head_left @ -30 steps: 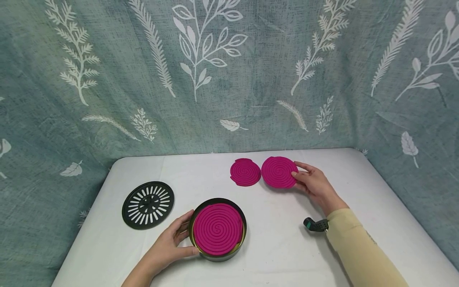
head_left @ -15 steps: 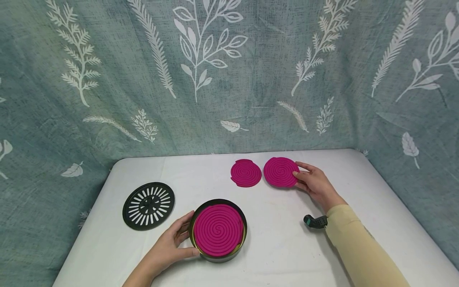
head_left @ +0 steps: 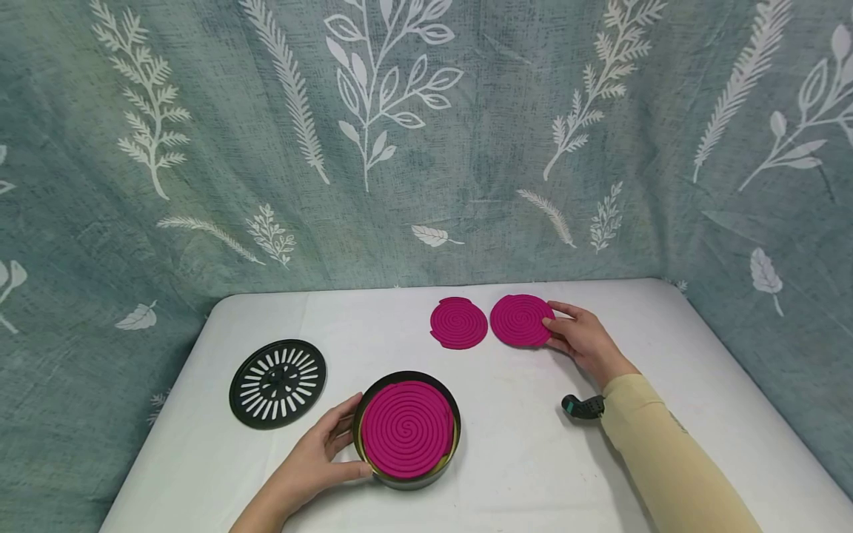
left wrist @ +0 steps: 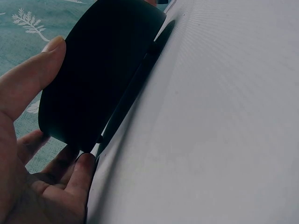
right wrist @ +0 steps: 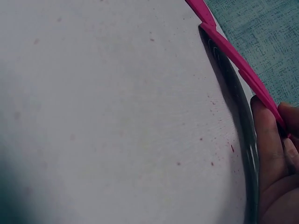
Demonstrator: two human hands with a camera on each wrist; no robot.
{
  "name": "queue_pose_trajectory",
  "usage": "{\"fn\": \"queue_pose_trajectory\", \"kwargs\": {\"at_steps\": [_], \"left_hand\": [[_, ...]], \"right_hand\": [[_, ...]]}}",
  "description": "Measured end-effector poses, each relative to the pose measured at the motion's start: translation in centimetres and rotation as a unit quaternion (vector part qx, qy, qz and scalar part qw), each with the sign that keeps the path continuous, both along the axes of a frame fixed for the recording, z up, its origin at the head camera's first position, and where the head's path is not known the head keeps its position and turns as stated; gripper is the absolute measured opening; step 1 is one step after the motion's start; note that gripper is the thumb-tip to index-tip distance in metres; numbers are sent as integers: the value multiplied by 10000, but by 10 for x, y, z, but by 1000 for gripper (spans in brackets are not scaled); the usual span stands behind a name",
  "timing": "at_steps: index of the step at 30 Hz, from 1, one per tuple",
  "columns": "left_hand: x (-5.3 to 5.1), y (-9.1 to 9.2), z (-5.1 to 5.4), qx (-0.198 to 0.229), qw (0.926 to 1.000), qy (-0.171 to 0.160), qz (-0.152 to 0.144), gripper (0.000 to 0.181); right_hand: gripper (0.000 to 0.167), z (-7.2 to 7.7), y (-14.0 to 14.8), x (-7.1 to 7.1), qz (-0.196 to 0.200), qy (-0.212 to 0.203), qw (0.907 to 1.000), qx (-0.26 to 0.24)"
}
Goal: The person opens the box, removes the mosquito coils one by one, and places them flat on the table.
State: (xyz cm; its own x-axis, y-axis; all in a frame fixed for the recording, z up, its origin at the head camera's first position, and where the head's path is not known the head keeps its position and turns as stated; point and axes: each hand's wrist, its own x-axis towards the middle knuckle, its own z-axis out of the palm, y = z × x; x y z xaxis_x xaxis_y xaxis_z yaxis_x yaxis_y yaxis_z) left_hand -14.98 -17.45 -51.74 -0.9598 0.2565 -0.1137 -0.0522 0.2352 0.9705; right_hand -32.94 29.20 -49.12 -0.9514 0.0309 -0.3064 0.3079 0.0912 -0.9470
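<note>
Near the front of the table, my left hand [head_left: 313, 459] grips the left side of a round dark container [head_left: 411, 485], thumb in front and fingers behind. A magenta spiral disc [head_left: 406, 429] lies inside it. The container's dark side wall [left wrist: 93, 70] shows in the left wrist view, between thumb and fingers. At the back right, my right hand [head_left: 589, 342] pinches the right edge of a second magenta spiral disc [head_left: 521, 320]. The right wrist view shows this disc [right wrist: 240, 60] edge-on, tilted, its far edge low and the pinched edge raised off the table.
Left of the second disc lies a smaller magenta spiral disc [head_left: 459, 323] on the white table [head_left: 506, 459]. A black slotted round plate [head_left: 278, 384] rests at the left. Behind the table hangs a green leaf-patterned cloth [head_left: 466, 207]. A small black device [head_left: 583, 407] sticks out from my right sleeve.
The disc in my right hand shifted slightly right, away from the smaller disc, and its near side sank a little. My left hand keeps its grip on the container.
</note>
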Motion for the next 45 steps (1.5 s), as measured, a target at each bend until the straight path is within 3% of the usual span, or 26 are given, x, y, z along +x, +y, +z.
{"fn": "queue_pose_trajectory", "kwargs": {"at_steps": [23,45], "left_hand": [[-1,0,-2,-31,10000,26,21,111],[0,0,-1,62,10000,16,-6,109]], "right_hand": [[65,-7,2,-8,140,-209,9996,89],[67,7,16,-4,164,-200,9992,-316]]}}
